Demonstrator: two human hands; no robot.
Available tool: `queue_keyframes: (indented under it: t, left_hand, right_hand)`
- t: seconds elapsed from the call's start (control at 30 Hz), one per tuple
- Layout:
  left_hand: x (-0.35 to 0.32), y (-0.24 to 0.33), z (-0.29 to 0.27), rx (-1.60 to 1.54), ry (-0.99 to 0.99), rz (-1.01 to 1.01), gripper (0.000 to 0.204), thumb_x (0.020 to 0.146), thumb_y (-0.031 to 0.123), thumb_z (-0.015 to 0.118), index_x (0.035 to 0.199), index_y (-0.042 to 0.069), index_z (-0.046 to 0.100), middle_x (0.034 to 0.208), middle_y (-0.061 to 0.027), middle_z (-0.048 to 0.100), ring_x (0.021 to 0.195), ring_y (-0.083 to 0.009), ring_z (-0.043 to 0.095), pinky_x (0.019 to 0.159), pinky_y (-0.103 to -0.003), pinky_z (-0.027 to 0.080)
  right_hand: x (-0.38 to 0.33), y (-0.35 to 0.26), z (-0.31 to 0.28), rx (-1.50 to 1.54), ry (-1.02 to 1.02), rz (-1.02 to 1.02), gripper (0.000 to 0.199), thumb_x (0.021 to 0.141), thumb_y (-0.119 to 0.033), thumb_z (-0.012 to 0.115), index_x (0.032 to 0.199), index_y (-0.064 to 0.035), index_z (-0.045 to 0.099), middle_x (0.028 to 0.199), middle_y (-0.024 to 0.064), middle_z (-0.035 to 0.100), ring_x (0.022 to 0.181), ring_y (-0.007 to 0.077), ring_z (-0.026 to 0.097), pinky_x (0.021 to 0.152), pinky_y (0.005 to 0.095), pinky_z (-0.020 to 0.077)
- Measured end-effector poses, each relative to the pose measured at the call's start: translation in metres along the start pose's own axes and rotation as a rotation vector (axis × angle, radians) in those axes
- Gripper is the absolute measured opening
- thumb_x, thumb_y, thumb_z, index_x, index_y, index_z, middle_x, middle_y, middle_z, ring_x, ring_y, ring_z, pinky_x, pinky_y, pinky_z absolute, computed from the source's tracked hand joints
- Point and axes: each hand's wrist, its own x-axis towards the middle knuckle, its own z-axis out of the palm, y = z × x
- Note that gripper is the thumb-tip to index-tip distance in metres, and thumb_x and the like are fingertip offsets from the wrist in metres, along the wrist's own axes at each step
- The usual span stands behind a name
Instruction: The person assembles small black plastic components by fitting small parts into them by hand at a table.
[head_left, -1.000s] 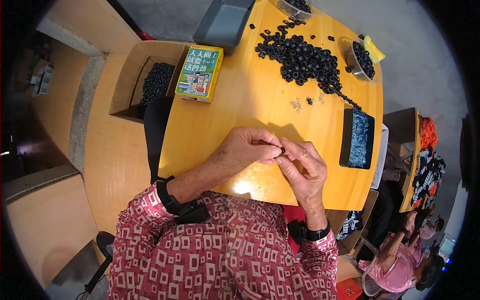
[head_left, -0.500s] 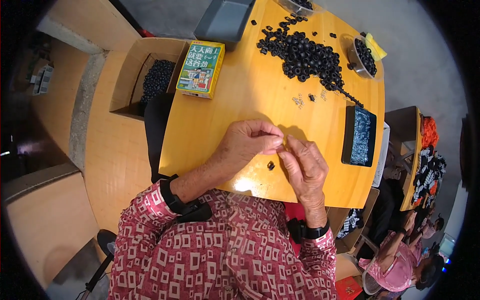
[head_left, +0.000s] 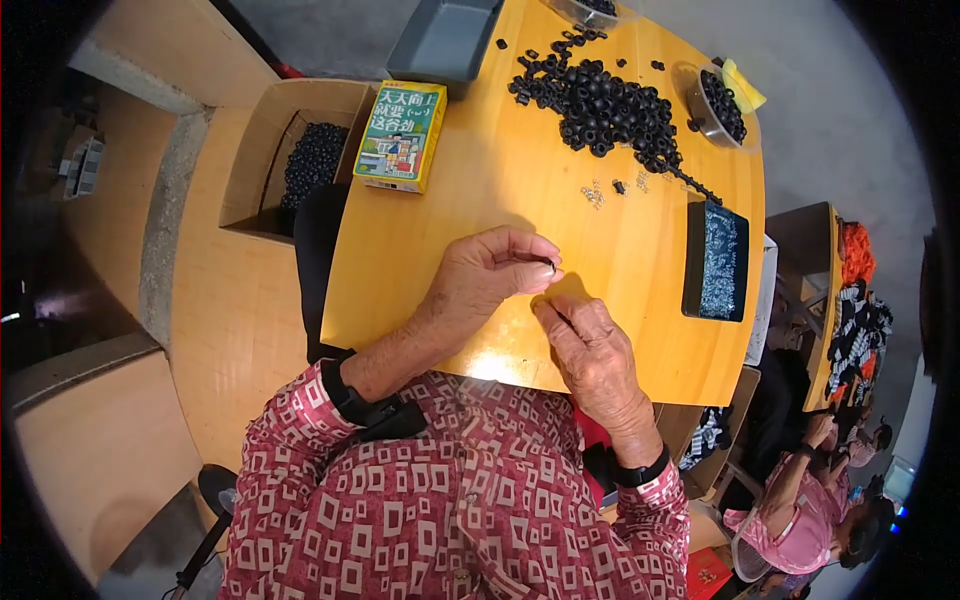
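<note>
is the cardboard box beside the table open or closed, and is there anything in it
Open. The cardboard box has its flaps up, and its inside shows from above, holding a heap of small black rings like those piled on the table.

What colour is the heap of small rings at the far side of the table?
Black. The heap of small rings lies on the yellow table, clearest in the head view.

**Small black ring pinched over the near edge**

The left hand [head_left: 490, 275] pinches a small black ring [head_left: 549, 264] between its fingertips above the yellow bench [head_left: 480, 190]. The right hand [head_left: 590, 350] rests just beside it. A pile of black rings [head_left: 600, 100] spreads along the far edge.
</note>
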Motion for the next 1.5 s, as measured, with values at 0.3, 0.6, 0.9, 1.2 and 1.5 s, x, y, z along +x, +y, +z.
queue_keyframes:
  t: [0.3,0.6,0.9,1.2,1.5]
  left_hand:
    - [-0.018,0.017,-0.004,-0.043,0.006,-0.124,0.017,0.091,0.007,0.066,0.106,0.0,0.065,0.105,-0.0107,0.068,0.094,-0.0191,0.069,0.083,-0.027,0.057]
    - [-0.026,0.015,0.006,0.025,-0.065,-0.098,0.021,0.09,0.007,0.067,0.11,0.0,0.066,0.101,-0.0089,0.068,0.088,-0.0169,0.069,0.081,-0.026,0.057]
    - [-0.036,0.018,0.008,0.114,-0.102,-0.104,0.023,0.091,0.016,0.068,0.106,-0.001,0.067,0.095,-0.0063,0.068,0.087,-0.0121,0.066,0.081,-0.023,0.055]
    - [-0.048,0.012,0.01,-0.046,-0.101,-0.135,0.021,0.091,0.015,0.068,0.107,0.001,0.067,0.097,-0.0075,0.069,0.087,-0.0133,0.068,0.079,-0.024,0.057]
    - [-0.057,0.012,0.018,-0.056,-0.169,-0.139,0.028,0.091,0.013,0.069,0.112,-0.004,0.063,0.1,-0.0104,0.068,0.09,-0.0171,0.069,0.081,-0.024,0.056]
  right_hand:
    - [0.007,-0.003,-0.003,0.434,0.253,0.359,0.019,0.08,0.005,0.069,0.098,-0.0005,0.066,0.088,0.01,0.062,0.076,0.0204,0.064,0.067,0.0298,0.0533]
    - [0.017,-0.016,-0.014,0.279,0.401,0.107,0.026,0.079,0.006,0.07,0.103,-0.0009,0.066,0.094,0.0125,0.064,0.081,0.0233,0.066,0.067,0.0297,0.0552]
    - [0.014,-0.03,-0.025,0.07,0.317,-0.043,0.035,0.077,0.004,0.073,0.111,-0.0014,0.066,0.092,0.0125,0.064,0.078,0.0251,0.066,0.065,0.0337,0.0553]
    - [0.003,-0.023,-0.021,0.377,0.391,0.051,0.023,0.075,-0.001,0.077,0.098,0.0006,0.07,0.091,0.0117,0.066,0.081,0.0224,0.066,0.069,0.0311,0.0537]
    - [-0.009,-0.023,-0.017,0.462,0.466,0.066,0.018,0.076,0.0,0.076,0.093,0.0,0.07,0.086,0.0115,0.067,0.078,0.0209,0.066,0.068,0.0304,0.0521]
